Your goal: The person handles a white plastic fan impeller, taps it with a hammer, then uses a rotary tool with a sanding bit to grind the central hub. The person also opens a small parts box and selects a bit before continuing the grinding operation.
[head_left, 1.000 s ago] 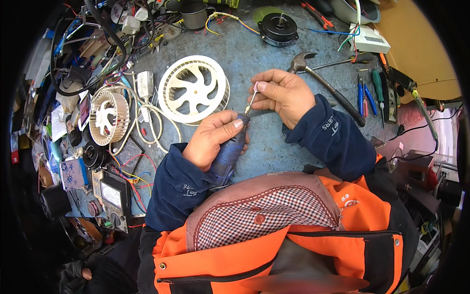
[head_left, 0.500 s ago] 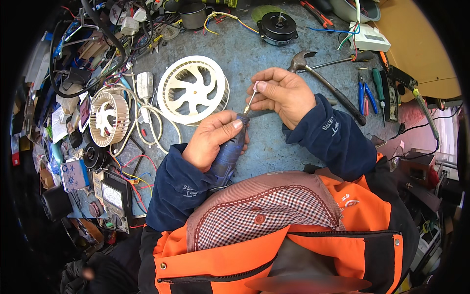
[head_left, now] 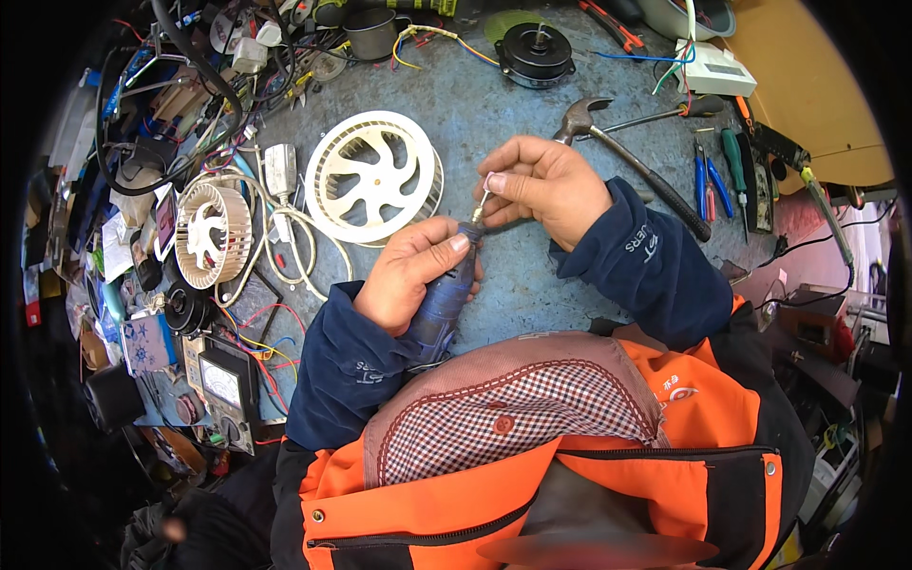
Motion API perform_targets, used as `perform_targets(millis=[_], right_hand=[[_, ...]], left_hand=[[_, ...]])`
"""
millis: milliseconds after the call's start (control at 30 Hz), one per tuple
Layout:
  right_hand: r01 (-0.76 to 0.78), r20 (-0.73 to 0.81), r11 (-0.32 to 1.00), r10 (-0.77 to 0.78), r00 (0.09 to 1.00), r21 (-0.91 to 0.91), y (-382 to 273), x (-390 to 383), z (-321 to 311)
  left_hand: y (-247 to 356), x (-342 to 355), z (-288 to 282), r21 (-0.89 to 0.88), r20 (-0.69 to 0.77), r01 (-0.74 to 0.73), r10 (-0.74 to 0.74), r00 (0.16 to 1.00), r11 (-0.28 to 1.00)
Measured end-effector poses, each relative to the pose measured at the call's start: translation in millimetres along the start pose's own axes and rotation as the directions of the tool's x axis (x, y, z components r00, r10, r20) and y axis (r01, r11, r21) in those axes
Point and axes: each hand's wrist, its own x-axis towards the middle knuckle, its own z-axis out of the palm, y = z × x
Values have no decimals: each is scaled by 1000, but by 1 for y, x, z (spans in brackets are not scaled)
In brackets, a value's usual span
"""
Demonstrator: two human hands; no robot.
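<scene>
My left hand (head_left: 407,277) is wrapped round a blue handheld rotary tool (head_left: 444,309), its brass-coloured collet (head_left: 476,215) pointing up and away from me. With thumb and fingertips, my right hand (head_left: 560,188) pinches a thin bit (head_left: 486,193) with a small pale pink head, mostly hidden by the fingers. The bit's thin shank lines up with the collet and seems to enter it; how deep I cannot tell. Just left of the hands lies a large white fan wheel (head_left: 380,220) with curved spokes. A claw hammer (head_left: 655,185) rests beyond my right hand.
A black motor (head_left: 536,54) stands at the back. A smaller fan wheel (head_left: 211,237), a cable-filled pile and an analogue meter (head_left: 224,383) crowd the left. Pliers (head_left: 710,185), a green screwdriver (head_left: 732,159) and a white box (head_left: 714,69) lie to the right.
My right hand has come slightly down toward the tool's collet, and less of the bit's shank shows between fingers and collet. The left hand keeps its grip.
</scene>
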Motion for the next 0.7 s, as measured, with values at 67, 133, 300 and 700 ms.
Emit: perform_targets(millis=[67, 133, 300, 700], right_hand=[[-7, 7, 1000, 7, 1000, 9, 1, 0, -1], [-19, 20, 1000, 19, 1000, 19, 2, 0, -1], [-43, 45, 996, 39, 998, 78, 4, 1, -1], [-4, 149, 981, 33, 988, -196, 3, -3, 9]], left_hand=[[0, 0, 0, -1, -1, 2, -2, 1000, 1000], [0, 0, 1, -3, -3, 5, -5, 1000, 1000], [2, -1, 1, 8, -5, 12, -12, 1000, 1000], [1, -1, 2, 11, 1, -7, 7, 1000, 1000]])
